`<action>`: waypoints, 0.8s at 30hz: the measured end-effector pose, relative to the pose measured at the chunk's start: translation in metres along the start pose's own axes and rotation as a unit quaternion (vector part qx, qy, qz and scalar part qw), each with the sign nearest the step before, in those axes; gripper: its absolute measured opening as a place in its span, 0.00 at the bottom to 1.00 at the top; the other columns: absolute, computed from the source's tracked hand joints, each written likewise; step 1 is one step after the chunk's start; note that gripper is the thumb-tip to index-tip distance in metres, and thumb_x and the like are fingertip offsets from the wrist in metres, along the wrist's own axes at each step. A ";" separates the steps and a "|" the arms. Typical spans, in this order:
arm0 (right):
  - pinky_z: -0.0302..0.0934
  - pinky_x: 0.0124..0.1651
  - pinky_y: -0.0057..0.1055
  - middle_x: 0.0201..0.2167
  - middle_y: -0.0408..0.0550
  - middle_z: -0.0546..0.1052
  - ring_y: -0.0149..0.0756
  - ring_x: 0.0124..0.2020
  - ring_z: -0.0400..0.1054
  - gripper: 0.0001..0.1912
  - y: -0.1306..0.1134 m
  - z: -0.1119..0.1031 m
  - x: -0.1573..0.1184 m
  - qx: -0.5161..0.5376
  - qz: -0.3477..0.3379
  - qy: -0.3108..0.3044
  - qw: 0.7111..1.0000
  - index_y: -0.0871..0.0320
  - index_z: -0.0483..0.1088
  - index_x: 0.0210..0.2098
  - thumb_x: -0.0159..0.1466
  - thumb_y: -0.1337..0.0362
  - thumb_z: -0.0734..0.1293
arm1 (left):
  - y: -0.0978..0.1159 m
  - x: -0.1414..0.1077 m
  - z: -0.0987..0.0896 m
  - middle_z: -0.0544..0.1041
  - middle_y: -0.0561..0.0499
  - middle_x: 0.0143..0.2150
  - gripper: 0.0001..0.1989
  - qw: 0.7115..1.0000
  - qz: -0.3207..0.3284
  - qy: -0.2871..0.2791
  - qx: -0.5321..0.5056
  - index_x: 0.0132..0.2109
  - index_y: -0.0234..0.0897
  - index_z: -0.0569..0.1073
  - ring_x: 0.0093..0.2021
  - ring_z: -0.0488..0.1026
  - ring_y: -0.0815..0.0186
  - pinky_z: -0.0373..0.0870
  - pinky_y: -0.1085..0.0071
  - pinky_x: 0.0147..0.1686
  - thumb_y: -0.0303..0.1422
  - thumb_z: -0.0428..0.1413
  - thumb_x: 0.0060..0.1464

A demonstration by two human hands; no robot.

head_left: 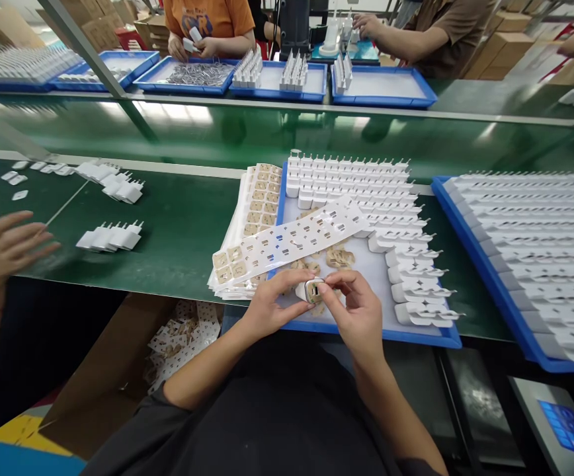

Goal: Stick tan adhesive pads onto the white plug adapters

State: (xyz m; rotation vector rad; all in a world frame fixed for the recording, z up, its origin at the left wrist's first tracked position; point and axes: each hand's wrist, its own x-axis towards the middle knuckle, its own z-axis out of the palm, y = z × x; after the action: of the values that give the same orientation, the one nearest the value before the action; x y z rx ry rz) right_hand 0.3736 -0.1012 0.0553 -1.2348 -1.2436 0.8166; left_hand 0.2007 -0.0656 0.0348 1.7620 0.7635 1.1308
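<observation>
Between my two hands is a white charger plug (303,291), its port face turned up toward me. My left hand (273,297) grips its side with thumb and fingers. My right hand (354,305) is closed at the other side, its thumb pressing on the port face. Just beyond lies a white sticker sheet (291,239), mostly bare of its tan stickers, slanting from a stack of sticker sheets (262,205) onto a blue-rimmed tray (438,338). Rows of white charger plugs (356,192) fill the tray's back and right side. Loose tan pieces (340,258) lie in its middle.
Right stands another full tray (520,330). Left are plug groups (111,237) and a co-worker's hand (12,244). A cardboard box (113,370) of used sheets sits below the green bench's edge. Across, people work behind blue trays (381,99). A screen device (559,423) is lower right.
</observation>
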 end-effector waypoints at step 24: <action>0.68 0.59 0.41 0.54 0.49 0.75 0.45 0.60 0.69 0.13 0.018 0.012 -0.002 0.180 0.068 -0.096 0.977 0.48 0.74 0.48 0.63 0.59 0.72 | -0.015 -0.008 0.003 0.78 0.44 0.57 0.20 0.997 0.013 0.056 -0.053 0.53 0.44 0.74 0.60 0.74 0.56 0.70 0.55 0.61 0.27 0.66 0.55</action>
State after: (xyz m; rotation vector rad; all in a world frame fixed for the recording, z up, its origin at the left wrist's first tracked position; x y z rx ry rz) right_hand 0.3649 -0.0962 0.0360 -0.9706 -1.1083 1.2269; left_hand 0.1999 -0.0670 0.0180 1.6353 0.7354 1.2716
